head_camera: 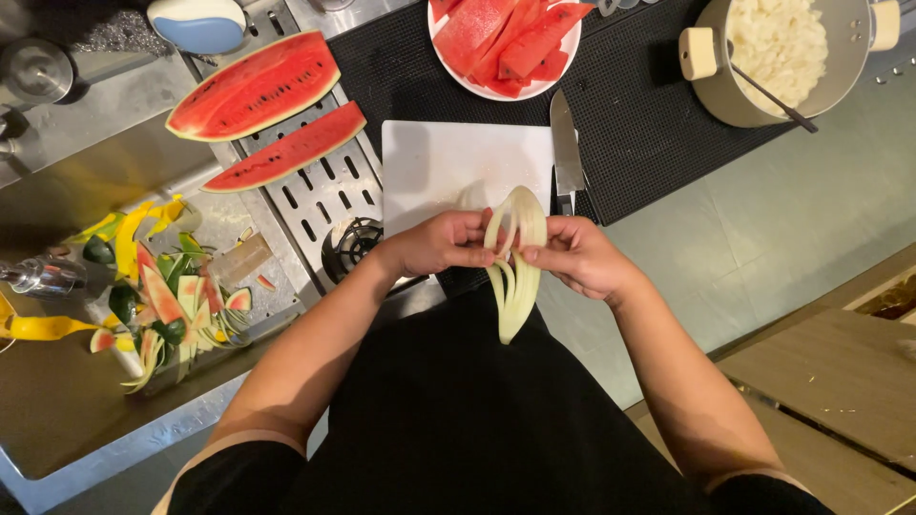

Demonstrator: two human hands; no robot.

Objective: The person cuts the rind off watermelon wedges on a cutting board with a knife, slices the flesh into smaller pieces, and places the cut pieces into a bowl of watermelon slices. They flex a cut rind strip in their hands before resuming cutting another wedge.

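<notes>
left hand [444, 243] and right hand [577, 256] both pinching a bunch of pale curved watermelon rind strips [515, 262], held just below the white rectangular plastic cutting board [458, 162], steel kitchen knife [566, 148] along the board's right edge, red watermelon slices [262, 110] off to its left

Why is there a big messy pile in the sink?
That pile is peels: green, yellow and pink scraps heaped in the sink by the tap. Two watermelon slices also lie bare on the metal drainer, not on the plate.
</notes>
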